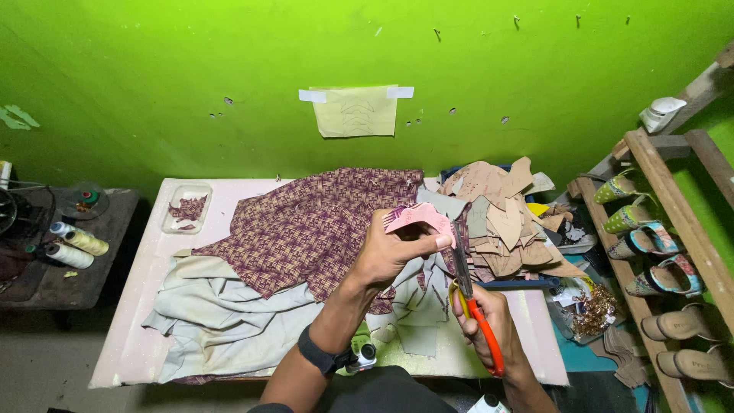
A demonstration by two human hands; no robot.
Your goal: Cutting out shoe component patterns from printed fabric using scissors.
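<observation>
Left hand (390, 248) raised over the middle of the bench (138, 336), fingers pinched shut on a pink cut-out piece (417, 216) with patterned cloth against it. Right hand (489, 325) near the front edge, fingers closed through the orange handles of a pair of scissors (470, 294), blades pointing up and meeting the lower right edge of the pink piece, just beside the left thumb.

At the back left corner of the bench, a shallow clear tray (182, 191) holding a few scraps of maroon patterned cloth. Spread across the bench centre, a large sheet of the same maroon patterned fabric (306, 226), with pale grey lining cloth (222, 313) bunched below it toward the front left. At the back right corner, a heap of tan cut pieces (505, 218), piled over a blue container whose contents cannot be told. Off the right edge, a clear tub (589, 310) with brownish trimmings and bits of paper.

On the green wall above the back edge, a pale yellow-green paper sheet (357, 112), roughly rectangular, fixed by two white tape strips at its top corners. Left of the bench, thread spools (76, 248) lying on a dark side table. Right, a wooden rack (673, 214) carrying shoes.
</observation>
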